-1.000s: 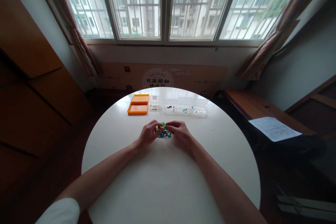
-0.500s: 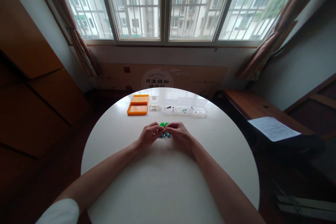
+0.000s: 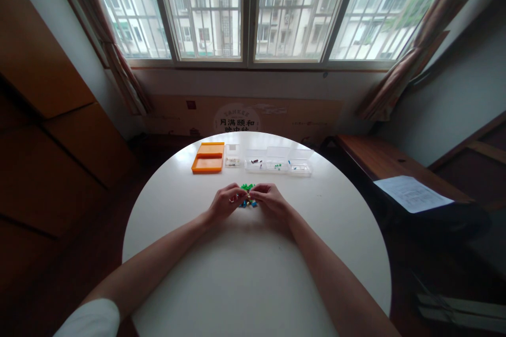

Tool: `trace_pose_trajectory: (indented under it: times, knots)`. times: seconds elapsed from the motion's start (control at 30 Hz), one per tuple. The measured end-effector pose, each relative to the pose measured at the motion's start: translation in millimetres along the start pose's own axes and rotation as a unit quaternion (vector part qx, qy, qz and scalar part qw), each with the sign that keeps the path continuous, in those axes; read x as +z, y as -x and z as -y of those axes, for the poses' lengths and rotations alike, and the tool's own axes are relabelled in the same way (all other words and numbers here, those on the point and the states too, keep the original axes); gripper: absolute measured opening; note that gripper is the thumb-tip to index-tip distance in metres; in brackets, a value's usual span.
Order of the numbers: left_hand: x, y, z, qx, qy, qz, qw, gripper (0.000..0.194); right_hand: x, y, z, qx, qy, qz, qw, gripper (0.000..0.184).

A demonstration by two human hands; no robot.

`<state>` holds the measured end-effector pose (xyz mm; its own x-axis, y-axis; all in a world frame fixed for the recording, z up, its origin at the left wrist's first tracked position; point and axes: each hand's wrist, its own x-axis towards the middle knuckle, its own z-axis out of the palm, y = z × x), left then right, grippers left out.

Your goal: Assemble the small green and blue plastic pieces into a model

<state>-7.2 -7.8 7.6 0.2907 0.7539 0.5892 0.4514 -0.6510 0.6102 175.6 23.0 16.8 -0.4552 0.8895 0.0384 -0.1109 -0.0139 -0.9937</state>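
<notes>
A small cluster of green pieces [image 3: 247, 187], which look like tiny building bricks, lies on the white round table [image 3: 245, 274]. Blue pieces [image 3: 253, 204] sit at its near side. Over the cluster, my left hand [image 3: 228, 200] is closed in a pinch, thumb against forefinger. My right hand [image 3: 269, 196] pinches from the other side, its fingertips almost meeting those of the left. Whatever lies between the fingertips is too small to make out. Parts of the cluster are hidden behind both hands.
Beyond the hands stand an orange open tray [image 3: 207, 170], a small clear box [image 3: 232, 164] with pale pieces, and clear open boxes [image 3: 256, 168] holding several dark, green and blue bits. At the right, a white paper sheet [image 3: 411, 194] lies on a wooden bench [image 3: 367, 152].
The fingertips have shifted very slightly over the cluster. Both hands stay pinched in nearly the same place, and the boxes have not moved.
</notes>
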Motion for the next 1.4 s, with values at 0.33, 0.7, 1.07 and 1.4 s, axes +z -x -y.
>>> trace_pose_trajectory:
  times: [0.33, 0.7, 1.07, 1.4]
  knots:
    - [-0.9, -0.2, -2.3, -0.006, -0.007, -0.008, 1.000, 0.016, -0.4, -1.0, -2.4, 0.010, 0.000, 0.005, 1.000, 0.027]
    - [-1.3, -0.9, -4.2, -0.008, -0.017, -0.005, 1.000, 0.017, 0.2, 0.3, 0.2, 0.007, 0.001, 0.011, 1.000, 0.029]
    - [-0.9, -0.6, -1.6, -0.013, -0.036, -0.001, 0.999, 0.017, 1.6, 0.7, 1.3, 0.005, -0.004, 0.012, 1.000, 0.030]
    - [-0.4, -1.4, -3.0, -0.018, -0.025, -0.015, 0.999, 0.017, -0.5, -1.7, -3.9, 0.009, -0.009, 0.012, 1.000, 0.029]
